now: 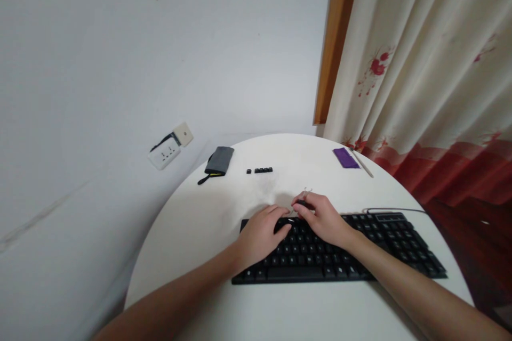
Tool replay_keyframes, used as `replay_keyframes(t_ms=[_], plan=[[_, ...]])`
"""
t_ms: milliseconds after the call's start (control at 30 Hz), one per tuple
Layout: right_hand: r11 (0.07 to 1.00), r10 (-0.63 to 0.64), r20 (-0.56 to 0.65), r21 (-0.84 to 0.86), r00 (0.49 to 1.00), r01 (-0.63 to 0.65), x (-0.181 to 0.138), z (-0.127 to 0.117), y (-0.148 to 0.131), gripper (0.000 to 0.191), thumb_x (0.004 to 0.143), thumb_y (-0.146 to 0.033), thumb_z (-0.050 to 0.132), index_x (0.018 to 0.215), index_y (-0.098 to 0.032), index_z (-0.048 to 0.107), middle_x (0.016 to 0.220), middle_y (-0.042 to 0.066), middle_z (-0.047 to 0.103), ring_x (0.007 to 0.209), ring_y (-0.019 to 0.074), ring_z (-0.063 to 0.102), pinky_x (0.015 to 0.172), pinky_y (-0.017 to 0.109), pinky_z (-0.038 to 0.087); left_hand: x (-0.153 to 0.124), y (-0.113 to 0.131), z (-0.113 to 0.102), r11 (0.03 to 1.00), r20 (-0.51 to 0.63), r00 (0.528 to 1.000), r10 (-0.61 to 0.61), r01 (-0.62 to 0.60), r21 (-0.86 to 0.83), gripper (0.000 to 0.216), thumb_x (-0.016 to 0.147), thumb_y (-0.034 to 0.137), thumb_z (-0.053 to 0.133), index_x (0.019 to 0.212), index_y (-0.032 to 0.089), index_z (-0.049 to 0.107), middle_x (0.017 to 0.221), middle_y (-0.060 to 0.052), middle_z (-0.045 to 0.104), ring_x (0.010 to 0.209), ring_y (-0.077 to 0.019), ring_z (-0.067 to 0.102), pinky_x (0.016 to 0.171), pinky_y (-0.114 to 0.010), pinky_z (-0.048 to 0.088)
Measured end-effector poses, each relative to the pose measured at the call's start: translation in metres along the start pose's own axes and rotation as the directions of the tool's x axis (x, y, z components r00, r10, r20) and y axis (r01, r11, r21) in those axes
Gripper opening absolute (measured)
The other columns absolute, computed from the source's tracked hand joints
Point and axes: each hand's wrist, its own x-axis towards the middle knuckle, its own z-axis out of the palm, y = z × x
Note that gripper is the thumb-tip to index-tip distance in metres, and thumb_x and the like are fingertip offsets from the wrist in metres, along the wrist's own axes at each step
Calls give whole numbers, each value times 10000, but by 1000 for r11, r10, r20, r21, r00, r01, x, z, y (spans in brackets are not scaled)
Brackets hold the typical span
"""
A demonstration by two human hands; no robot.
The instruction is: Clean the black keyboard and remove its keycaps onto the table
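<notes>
A black keyboard (296,274) lies on the white round table in front of me. My left hand (264,232) rests over its upper left part, thumb and fingers apart, with nothing visibly held. Close beside it, my right hand (322,218) is closed on a small wire keycap puller (307,190) with a dark handle, above the keyboard's top rows. Thin wire ends stick out past the fingers; the rest of the tool is mostly hidden. Farther back lie several loose black keycaps (263,170), in a short row, with a single keycap (248,171) to their left.
A grey pouch (220,161) with a dark strap lies at the table's back left. A purple cloth (346,158) and a thin pale stick (363,164) are at the back right. The keyboard cable (396,209) runs rightward. A wall socket (165,153) and a curtain (400,64) flank the table.
</notes>
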Motion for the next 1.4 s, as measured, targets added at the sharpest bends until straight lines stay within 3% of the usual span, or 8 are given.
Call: replay_keyframes(t_ms=[267,467,700,900,1067,1233,1400], plan=[[986,-97,159,-120,983,117,-3,1,-8,257,975,-334,486,852,-200,667,856,63,661,819,193,610,780,314,475,1,1,-1,999,12,1000,29,-29,13,150,893,254,545,1013,226,632,993,-42,661,958,-224,607,882,-354,476],[980,9,72,-199,997,5,-2,7,1,269,968,-347,489,804,-189,632,780,47,672,752,191,616,729,294,458,1,2,-1,999,18,999,43,-44,10,212,899,238,540,1087,241,638,1054,-34,663,1006,-219,598,933,-353,461],[984,176,-35,-19,984,-177,6,12,19,361,968,-346,458,700,-169,623,635,20,635,611,155,574,627,258,437,2,0,1,1000,8,1000,23,-23,-10,241,892,229,554,1114,230,648,1046,-39,670,996,-218,602,931,-355,458],[996,83,-48,-12,995,-83,2,7,14,314,962,-356,483,756,-179,640,684,10,638,665,155,584,648,256,435,3,-4,1,993,-15,1000,-1,-1,-115,217,879,274,606,1083,228,665,1039,-36,673,991,-211,612,918,-342,467],[995,30,-66,-93,997,-36,1,0,6,313,965,-375,485,773,-177,633,714,25,645,693,170,586,669,274,439,4,-8,1,965,-77,996,-50,28,-260,341,817,265,695,1150,227,633,1062,-24,685,967,-195,631,896,-319,488],[994,-23,-33,-111,999,19,-2,5,-2,298,967,-350,482,769,-180,626,743,34,659,718,179,594,695,286,444,5,-5,-1,961,-136,991,10,-47,-272,166,796,181,692,956,209,662,958,-7,695,908,-183,637,857,-305,491],[993,41,-144,-107,989,-57,-6,16,-9,243,973,-339,457,831,-193,590,734,25,649,697,179,606,687,290,441,4,-1,0,953,-159,986,53,-98,-288,189,775,132,703,944,204,657,965,-12,686,915,-175,632,864,-304,497]])
